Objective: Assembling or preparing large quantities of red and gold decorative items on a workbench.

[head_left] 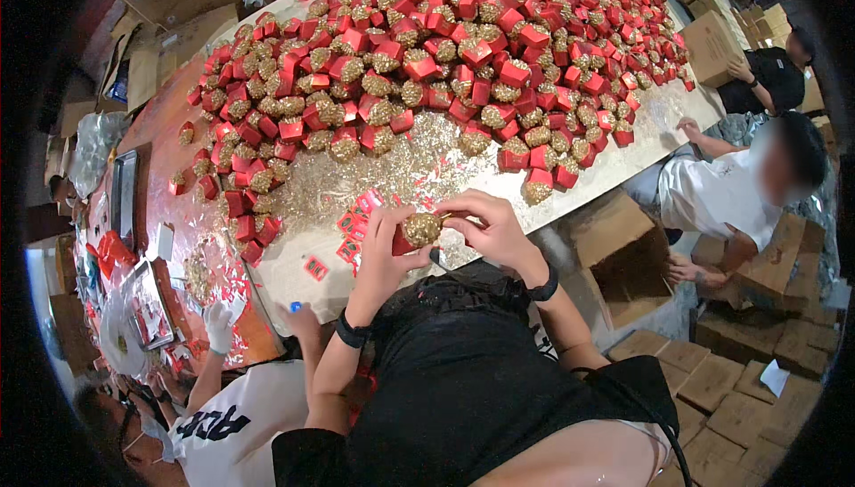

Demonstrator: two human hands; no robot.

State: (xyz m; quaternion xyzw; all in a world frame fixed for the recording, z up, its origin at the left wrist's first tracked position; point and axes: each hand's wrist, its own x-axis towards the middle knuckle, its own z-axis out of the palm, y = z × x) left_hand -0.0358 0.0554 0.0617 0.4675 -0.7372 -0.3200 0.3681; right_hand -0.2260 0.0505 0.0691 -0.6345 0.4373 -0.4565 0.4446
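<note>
My left hand (381, 260) and my right hand (492, 229) together hold one small red box (419, 231) filled with gold shredded filling, just above the table's near edge. The left hand cups the box from below and the left. Fingers of the right hand pinch its top right side. Small red cards (354, 222) lie on the table right beside my left hand. Behind them spreads a big heap of similar red boxes with gold filling (427, 68). Loose gold shreds (374, 175) cover the white table (294, 278) between the heap and my hands.
A person in a white shirt with a white glove (218, 327) works at my lower left. Two other people (739, 184) sit at the right among open cardboard boxes (623, 255). Flat cartons (721, 380) cover the floor at the lower right. Cardboard and plastic bags lie at the upper left.
</note>
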